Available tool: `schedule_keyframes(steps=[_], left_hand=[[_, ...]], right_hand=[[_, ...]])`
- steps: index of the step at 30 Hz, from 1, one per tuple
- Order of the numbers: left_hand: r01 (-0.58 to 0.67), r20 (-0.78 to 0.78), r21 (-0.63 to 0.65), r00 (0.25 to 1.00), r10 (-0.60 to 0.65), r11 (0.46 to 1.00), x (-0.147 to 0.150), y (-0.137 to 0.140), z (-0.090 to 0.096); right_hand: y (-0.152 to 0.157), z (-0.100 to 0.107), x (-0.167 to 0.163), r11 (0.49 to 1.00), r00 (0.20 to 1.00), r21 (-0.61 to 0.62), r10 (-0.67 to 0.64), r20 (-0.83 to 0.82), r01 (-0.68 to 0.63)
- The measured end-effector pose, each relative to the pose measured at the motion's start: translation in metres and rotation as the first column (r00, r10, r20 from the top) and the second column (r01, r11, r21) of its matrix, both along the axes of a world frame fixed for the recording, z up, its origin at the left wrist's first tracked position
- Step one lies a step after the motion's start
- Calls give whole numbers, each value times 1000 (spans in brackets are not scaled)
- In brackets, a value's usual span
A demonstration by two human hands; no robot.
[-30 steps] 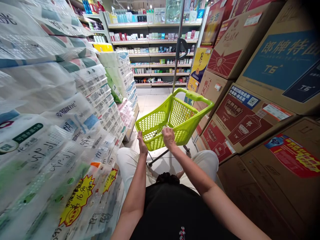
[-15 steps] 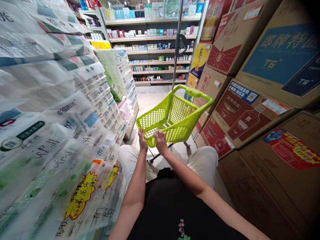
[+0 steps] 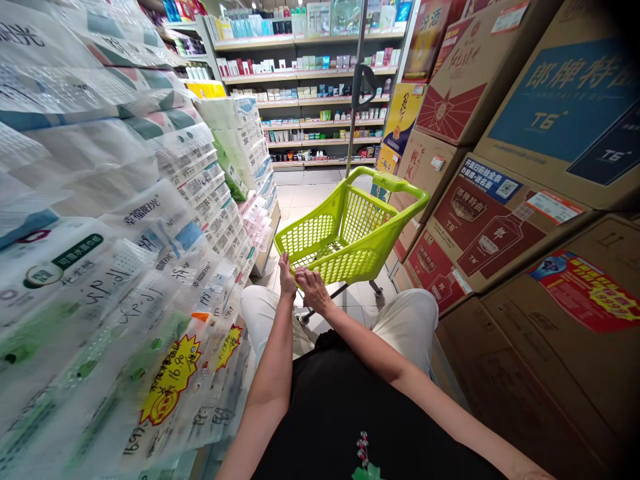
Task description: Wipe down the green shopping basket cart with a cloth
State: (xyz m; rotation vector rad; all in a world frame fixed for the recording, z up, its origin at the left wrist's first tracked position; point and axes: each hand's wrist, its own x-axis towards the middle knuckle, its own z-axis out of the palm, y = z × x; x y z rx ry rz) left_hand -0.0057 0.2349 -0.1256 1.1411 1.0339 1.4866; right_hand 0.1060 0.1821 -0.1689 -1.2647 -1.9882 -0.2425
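A lime-green shopping cart (image 3: 345, 230) with a latticed basket stands just ahead of my knees, nothing visible inside its basket. My left hand (image 3: 287, 279) is upright beside the cart's near left corner, seen edge-on, its fingers stretched. Close to its right is my right hand (image 3: 313, 292), back upward, fingers extended towards the left palm. The two hands are very close; whether they touch each other or the cart's rim behind them, I cannot tell. Neither hand shows anything held.
Wrapped tissue packs (image 3: 170, 220) are piled high on the left, with yellow price tags (image 3: 171, 377). Printed cardboard cartons (image 3: 493, 227) form a stack on the right. A grey pole (image 3: 354, 127) rises behind the cart. Shelves (image 3: 300, 77) of small boxed goods span the back.
My right hand has gone from a loose fist to extended fingers and moved slightly left and down, nearer my left hand. The view has shifted slightly; the cart stays put.
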Motion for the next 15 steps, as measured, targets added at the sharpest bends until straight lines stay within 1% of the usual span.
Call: schedule_keyframes(steps=[1,2,3,5,6,7,8,9,10,11,12,13,14,15], left_hand=[[1,16,3,1000,-1,1000,-1,0,0],[4,37,8,999,-4,1000,-1,-1,1],[9,50,11,999,-10,1000,-1,-1,1],[16,10,10,1000,-16,1000,1,-1,1],[11,-42,9,999,-11,1000,3,-1,2],[0,-111,9,994,1,1000,5,-1,2],[-15,-192,9,981,17,1000,8,-1,3],[-29,-277,10,960,31,1000,11,-1,5],[-35,-355,10,934,36,999,15,-2,7],[-31,-413,8,910,32,999,18,-4,8],[-21,-456,3,890,20,1000,21,-5,10],[-9,-489,-2,872,7,1000,23,-7,12],[2,-515,-6,857,-5,1000,25,-9,14],[11,-539,-8,842,-14,1000,27,-11,15]], right_hand=[[1,-1,6,1000,1000,1,-24,-11,24],[3,-1,13,996,994,6,-88,-58,89],[4,-1,20,982,974,9,-183,-130,186],[5,0,31,930,895,-1,-354,-271,368],[5,0,33,918,876,-4,-380,-296,396],[4,0,32,929,893,1,-355,-278,370],[3,0,31,955,933,11,-285,-221,295],[2,0,29,982,972,17,-186,-144,191],[2,0,30,996,993,15,-91,-71,93],[2,1,32,999,999,11,-38,-31,38],[4,2,37,999,998,14,-44,-38,45],[6,4,43,994,990,21,-107,-88,109],[9,5,49,976,964,25,-208,-168,215],[12,6,55,943,913,21,-317,-257,333]])
